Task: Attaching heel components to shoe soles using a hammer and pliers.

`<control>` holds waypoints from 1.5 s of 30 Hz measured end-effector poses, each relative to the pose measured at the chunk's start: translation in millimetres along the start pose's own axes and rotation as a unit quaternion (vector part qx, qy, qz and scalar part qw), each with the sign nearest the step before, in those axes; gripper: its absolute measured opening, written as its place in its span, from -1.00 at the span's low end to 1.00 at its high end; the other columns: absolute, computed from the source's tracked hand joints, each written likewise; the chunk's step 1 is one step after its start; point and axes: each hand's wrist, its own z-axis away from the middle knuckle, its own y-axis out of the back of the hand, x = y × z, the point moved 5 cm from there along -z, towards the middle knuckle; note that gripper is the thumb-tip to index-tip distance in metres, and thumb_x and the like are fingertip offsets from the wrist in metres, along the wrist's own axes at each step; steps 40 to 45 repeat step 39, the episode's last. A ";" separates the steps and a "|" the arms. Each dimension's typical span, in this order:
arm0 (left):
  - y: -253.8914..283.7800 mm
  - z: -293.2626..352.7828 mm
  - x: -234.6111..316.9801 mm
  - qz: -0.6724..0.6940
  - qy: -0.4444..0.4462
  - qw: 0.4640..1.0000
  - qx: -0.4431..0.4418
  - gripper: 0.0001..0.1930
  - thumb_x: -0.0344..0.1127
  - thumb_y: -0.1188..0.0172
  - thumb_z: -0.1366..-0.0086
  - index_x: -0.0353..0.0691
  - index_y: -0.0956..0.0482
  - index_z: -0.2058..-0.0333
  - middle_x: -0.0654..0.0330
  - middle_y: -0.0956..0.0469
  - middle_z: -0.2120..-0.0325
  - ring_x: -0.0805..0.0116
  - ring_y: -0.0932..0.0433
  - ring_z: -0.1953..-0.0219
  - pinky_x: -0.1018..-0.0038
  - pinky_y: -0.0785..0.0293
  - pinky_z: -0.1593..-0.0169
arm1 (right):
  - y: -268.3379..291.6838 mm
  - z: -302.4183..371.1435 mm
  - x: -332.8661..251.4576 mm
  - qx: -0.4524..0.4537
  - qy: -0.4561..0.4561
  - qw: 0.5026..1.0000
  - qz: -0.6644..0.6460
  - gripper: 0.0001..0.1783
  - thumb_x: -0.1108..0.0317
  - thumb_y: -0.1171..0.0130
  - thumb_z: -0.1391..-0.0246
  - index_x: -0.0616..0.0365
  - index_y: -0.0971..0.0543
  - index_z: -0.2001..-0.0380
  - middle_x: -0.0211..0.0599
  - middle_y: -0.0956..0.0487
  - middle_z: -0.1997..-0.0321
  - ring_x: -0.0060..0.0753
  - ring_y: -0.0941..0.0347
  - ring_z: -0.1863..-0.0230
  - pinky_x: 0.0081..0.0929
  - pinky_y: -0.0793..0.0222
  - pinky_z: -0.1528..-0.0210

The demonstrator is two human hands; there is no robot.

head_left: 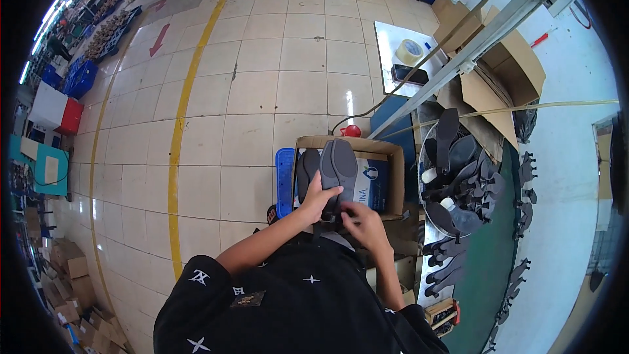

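My left hand (pixel 317 198) is wrapped round a pair of dark grey shoe soles (pixel 341 162), held together with their rounded toe ends pointing away from me. Close to their heel end, my right hand (pixel 364 224) has its fingers curled in a pinch by a small dark part. What those fingers hold, if anything, is too small to make out. Beneath the soles stands an open cardboard box (pixel 397 180). Inside it, more dark soles (pixel 306 169) lie at the left, beside a blue and white printed package (pixel 373 187).
A blue plastic crate (pixel 284 174) touches the box's left side. To the right, a round tray (pixel 424 203) holds a heap of dark soles beside a green conveyor belt (pixel 481 255). A white table (pixel 386 39) bears a tape roll (pixel 409 52) and a phone (pixel 409 75). A metal post (pixel 472 59) slants above.
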 end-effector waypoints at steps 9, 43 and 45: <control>10.7 -40.7 -39.1 -0.049 0.048 0.998 -0.015 -0.42 -0.48 -0.27 -0.23 -0.25 -0.27 -0.21 0.18 -0.42 -0.11 0.34 -0.38 -0.16 0.38 -0.28 -0.24 | -64.4 -23.3 125.5 0.019 -0.227 0.834 -0.503 -0.63 0.32 -0.11 -0.32 0.25 -0.46 -0.12 -0.35 -0.56 -0.01 -0.53 -0.46 0.02 -0.50 -0.36 -0.05; 363.7 27.7 -46.5 -0.360 0.343 0.864 0.076 -0.35 -0.05 0.02 -0.36 -0.19 -0.08 -0.34 0.05 -0.40 -0.19 -0.02 -0.50 -0.07 0.13 -0.40 -0.14 | -106.0 47.3 170.9 0.130 -0.200 0.967 -0.094 -0.53 0.06 -0.14 -0.20 0.15 -0.53 -0.05 0.08 -0.64 0.18 -0.02 -0.61 0.11 -0.22 -0.47 -0.01; 363.7 27.7 -46.5 -0.360 0.343 0.864 0.076 -0.35 -0.05 0.02 -0.36 -0.19 -0.08 -0.34 0.05 -0.40 -0.19 -0.02 -0.50 -0.07 0.13 -0.40 -0.14 | -106.0 47.3 170.9 0.130 -0.200 0.967 -0.094 -0.53 0.06 -0.14 -0.20 0.15 -0.53 -0.05 0.08 -0.64 0.18 -0.02 -0.61 0.11 -0.22 -0.47 -0.01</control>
